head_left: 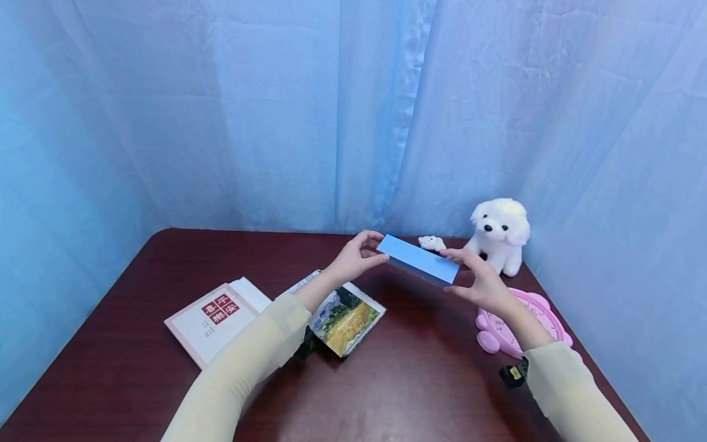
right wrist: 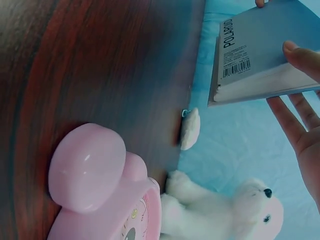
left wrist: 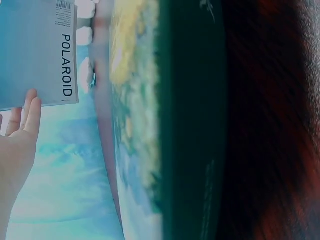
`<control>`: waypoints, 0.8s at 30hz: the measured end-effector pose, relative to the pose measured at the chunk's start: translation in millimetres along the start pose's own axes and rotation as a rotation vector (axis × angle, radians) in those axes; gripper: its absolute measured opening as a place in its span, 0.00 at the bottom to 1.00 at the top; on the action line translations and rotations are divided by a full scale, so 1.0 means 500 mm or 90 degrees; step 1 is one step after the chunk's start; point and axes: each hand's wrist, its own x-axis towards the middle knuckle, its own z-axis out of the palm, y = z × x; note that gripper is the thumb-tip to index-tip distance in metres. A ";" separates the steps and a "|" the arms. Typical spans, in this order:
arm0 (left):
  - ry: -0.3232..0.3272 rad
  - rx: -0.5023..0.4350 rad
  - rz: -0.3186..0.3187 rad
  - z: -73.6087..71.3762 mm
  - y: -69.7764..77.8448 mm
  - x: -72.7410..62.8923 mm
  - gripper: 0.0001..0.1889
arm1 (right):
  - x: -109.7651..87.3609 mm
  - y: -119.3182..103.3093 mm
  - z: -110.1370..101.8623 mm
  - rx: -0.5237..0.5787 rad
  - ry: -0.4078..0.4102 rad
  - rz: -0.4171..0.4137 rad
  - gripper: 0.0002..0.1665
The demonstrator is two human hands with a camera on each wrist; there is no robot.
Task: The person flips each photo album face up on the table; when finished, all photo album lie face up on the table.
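Note:
A blue hardcover book (head_left: 421,259) marked POLAROID is held up over the back of the table, its long narrow side slanting down to the right. My left hand (head_left: 353,256) grips its left end, thumb at the near edge and fingers on the far side. At the right end my right hand (head_left: 483,282) holds it between thumb and fingers. In the right wrist view the book (right wrist: 270,40) shows a barcode and its pale page edges, with a thumb lying on the cover.
Under my left forearm lies a book with a painted landscape cover (head_left: 349,322), beside a pale book with red squares (head_left: 212,322). At the right are a white plush dog (head_left: 499,236), a small white toy (head_left: 431,243) and a pink clock (head_left: 499,328). Curtains hang behind the table.

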 end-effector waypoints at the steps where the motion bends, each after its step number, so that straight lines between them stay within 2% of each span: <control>1: -0.003 0.005 -0.004 0.000 0.000 -0.001 0.28 | 0.000 0.007 0.003 0.000 0.000 -0.013 0.48; 4: -0.017 0.014 -0.006 -0.001 -0.004 -0.003 0.30 | 0.001 0.020 0.009 0.004 -0.004 -0.045 0.49; 11: -0.063 0.024 0.013 0.002 -0.028 0.001 0.28 | -0.003 0.029 0.017 -0.025 -0.018 -0.071 0.50; 14: -0.075 0.034 0.007 0.004 -0.037 0.000 0.27 | -0.005 0.034 0.023 -0.035 -0.026 -0.081 0.51; 22: -0.080 0.061 -0.023 0.010 -0.043 -0.007 0.26 | -0.021 0.049 0.042 -0.021 -0.059 -0.055 0.48; 24: -0.078 0.049 -0.027 0.011 -0.044 -0.006 0.26 | -0.026 0.050 0.047 -0.007 -0.076 -0.047 0.45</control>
